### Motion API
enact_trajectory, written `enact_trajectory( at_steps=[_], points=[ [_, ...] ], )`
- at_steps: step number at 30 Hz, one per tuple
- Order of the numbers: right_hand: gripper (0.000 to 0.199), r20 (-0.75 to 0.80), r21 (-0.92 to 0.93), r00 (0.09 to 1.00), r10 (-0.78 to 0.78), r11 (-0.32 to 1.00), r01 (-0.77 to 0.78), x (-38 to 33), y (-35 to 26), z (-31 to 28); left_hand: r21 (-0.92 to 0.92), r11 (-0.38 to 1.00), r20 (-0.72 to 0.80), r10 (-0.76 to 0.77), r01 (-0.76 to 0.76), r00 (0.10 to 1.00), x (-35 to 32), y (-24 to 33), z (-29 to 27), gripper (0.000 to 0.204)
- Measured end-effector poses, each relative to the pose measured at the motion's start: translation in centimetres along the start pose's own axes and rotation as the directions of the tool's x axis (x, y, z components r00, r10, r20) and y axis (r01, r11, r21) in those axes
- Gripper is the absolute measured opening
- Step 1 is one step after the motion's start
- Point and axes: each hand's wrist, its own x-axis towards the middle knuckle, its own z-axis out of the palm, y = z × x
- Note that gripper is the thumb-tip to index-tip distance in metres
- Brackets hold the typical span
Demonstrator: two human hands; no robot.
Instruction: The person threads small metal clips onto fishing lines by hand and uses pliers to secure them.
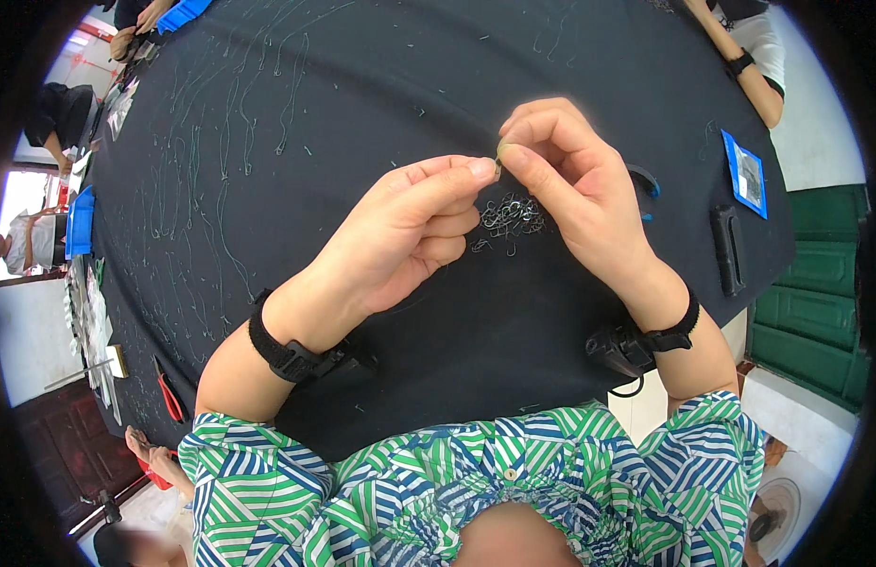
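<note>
Above the black cloth, my left hand [400,222] and my right hand [580,180] meet fingertip to fingertip. Both are closed in a pinch, thumb against forefinger. Between the tips shows a tiny brownish piece [498,171], too small to name. A yellow-green patch covers a fingertip of my right hand. Just below the hands lies a pile of metal fish hooks [514,215], with a few loose ones at its near edge. Thin dark green lines [225,142] with small hooks at their ends are spread over the cloth to the left.
Black cloth covers the table [438,359]. On the right lie a blue-edged packet [744,175], a black case [728,250] and a blue curved tool [646,180]. Red-handled scissors [169,392] and a blue tray [80,222] are at left. Other people sit around the table.
</note>
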Motion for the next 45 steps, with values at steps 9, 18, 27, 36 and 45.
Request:
enact_trajectory(
  at_steps=[9, 18, 27, 36, 45],
  points=[
    [0.01, 0.083, -0.466, 0.965, -0.248, 0.846, 0.258, 0.8, -2.6, -1.8, 0.275, 0.953, -0.122, 0.168, -0.129, 0.978, -0.3, 0.2, 0.4, 0.015],
    [0.008, 0.192, -0.511, 0.966, -0.176, 0.822, 0.251, 0.6, -3.5, -1.8, 0.365, 0.919, -0.095, 0.198, -0.151, 0.976, -0.4, 0.2, 0.6, 0.014],
    [0.011, 0.199, -0.5, 0.959, -0.2, 0.821, 0.275, 0.9, -3.8, -2.6, 0.379, 0.913, -0.108, 0.206, -0.151, 0.973, -0.4, 0.2, 0.6, 0.015],
    [0.012, 0.339, -0.486, 0.912, -0.232, 0.787, 0.381, 1.1, -3.7, -2.6, 0.408, 0.904, -0.087, 0.176, -0.126, 0.98, -0.6, 0.3, 0.8, 0.017],
    [0.009, 0.319, -0.492, 0.923, -0.218, 0.794, 0.357, 1.0, -3.8, -2.7, 0.368, 0.922, -0.075, 0.16, -0.121, 0.984, -0.6, 0.3, 0.6, 0.02]
  ],
)
